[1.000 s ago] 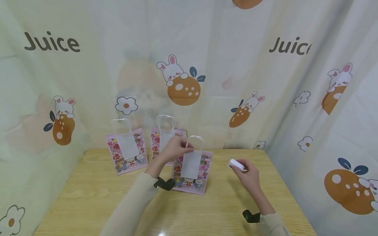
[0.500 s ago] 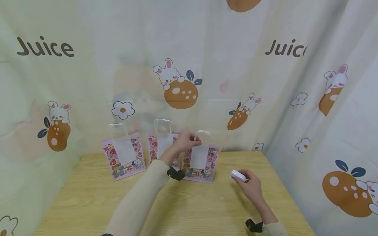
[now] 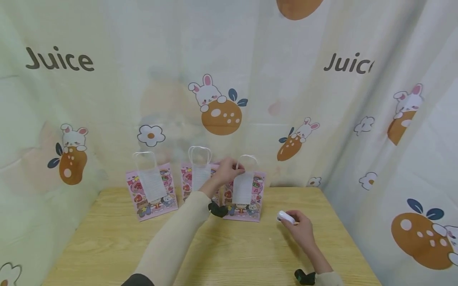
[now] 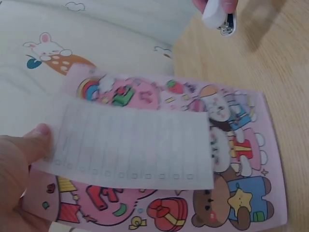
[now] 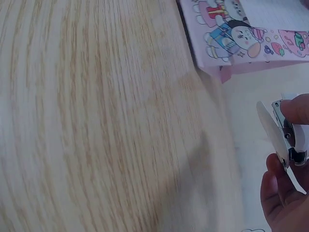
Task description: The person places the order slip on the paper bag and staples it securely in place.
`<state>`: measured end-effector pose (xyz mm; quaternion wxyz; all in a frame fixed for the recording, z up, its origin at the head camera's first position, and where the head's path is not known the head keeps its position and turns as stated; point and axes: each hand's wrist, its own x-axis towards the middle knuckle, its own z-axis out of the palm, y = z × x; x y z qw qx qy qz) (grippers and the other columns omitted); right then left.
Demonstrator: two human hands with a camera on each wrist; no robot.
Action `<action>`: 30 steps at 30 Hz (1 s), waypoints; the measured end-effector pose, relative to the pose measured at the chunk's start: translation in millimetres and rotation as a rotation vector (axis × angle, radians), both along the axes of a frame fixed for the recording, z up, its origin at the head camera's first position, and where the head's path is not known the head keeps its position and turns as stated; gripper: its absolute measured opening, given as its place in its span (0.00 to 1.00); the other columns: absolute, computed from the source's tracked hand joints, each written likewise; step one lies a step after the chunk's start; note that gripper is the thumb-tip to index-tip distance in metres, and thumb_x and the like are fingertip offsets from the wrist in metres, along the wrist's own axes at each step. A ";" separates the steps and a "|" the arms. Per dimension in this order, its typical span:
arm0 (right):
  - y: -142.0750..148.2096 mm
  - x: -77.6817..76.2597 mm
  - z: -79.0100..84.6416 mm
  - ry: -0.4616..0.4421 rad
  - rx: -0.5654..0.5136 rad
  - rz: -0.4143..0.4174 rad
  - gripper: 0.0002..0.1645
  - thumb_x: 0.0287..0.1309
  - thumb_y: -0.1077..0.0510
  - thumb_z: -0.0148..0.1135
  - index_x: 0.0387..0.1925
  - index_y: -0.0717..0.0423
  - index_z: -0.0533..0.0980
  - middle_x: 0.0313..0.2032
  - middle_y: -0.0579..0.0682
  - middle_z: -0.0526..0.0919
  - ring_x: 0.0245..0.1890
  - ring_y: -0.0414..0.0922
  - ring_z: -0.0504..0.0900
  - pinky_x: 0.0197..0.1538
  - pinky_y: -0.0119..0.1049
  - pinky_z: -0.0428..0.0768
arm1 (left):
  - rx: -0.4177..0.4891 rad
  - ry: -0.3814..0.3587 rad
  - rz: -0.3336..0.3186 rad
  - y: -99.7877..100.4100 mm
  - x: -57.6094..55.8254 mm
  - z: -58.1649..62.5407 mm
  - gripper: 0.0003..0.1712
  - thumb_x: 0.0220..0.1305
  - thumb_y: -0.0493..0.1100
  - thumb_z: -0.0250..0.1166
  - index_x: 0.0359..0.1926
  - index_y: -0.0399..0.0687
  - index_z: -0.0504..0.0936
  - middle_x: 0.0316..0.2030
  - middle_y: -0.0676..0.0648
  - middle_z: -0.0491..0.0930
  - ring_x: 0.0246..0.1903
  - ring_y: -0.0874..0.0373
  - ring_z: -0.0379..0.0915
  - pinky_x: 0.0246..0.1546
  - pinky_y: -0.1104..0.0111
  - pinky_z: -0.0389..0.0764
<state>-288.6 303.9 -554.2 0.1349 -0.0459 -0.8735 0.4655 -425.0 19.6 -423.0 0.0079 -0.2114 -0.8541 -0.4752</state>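
Observation:
My left hand (image 3: 228,171) pinches the top edge of the right-hand pink paper gift bag (image 3: 243,213), at the base of its white handle. A white lined slip of paper (image 4: 140,145) with small checkboxes lies against the bag's cartoon-printed front. In the left wrist view the thumb presses on the slip's top end. The bag stands upright on the table, near the back edge. Off to its right, my right hand (image 3: 302,230) holds a small white stapler (image 3: 286,217) between thumb and fingers. The stapler's metal parts show in the right wrist view, apart from the bag.
Two similar bags, the middle bag (image 3: 187,186) and the left bag (image 3: 136,200), stand to the left with white slips on their fronts. A curtain (image 3: 261,79) printed with rabbits and fruit hangs behind the wooden table (image 3: 229,254).
My left hand has moved the right-hand bag back and slightly right, into line with the other two. The right hand keeps its grip on the stapler, which sits slightly lower in view.

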 end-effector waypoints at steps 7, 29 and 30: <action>-7.7 6.0 -1.0 -0.047 -0.031 0.023 0.19 0.57 0.58 0.70 0.48 0.63 0.76 0.45 0.57 0.80 0.42 0.48 0.75 0.39 0.30 0.75 | -0.001 -0.012 0.053 0.6 -0.2 -4.4 0.05 0.64 0.40 0.67 0.35 0.44 0.86 0.29 0.51 0.81 0.33 0.58 0.75 0.34 0.69 0.76; -6.0 4.0 -0.3 -0.059 -0.017 0.009 0.20 0.58 0.58 0.69 0.49 0.64 0.75 0.46 0.59 0.80 0.44 0.50 0.75 0.43 0.35 0.74 | 0.284 0.183 0.094 -34.0 29.7 44.0 0.22 0.66 0.42 0.65 0.58 0.38 0.76 0.53 0.39 0.79 0.53 0.51 0.74 0.58 0.59 0.71; -5.3 2.8 0.5 -0.059 -0.015 0.006 0.20 0.58 0.58 0.69 0.49 0.64 0.75 0.46 0.59 0.80 0.44 0.50 0.75 0.43 0.34 0.74 | 0.281 0.194 0.093 -39.0 33.2 45.3 0.21 0.66 0.41 0.65 0.57 0.38 0.77 0.52 0.39 0.79 0.52 0.52 0.75 0.57 0.59 0.72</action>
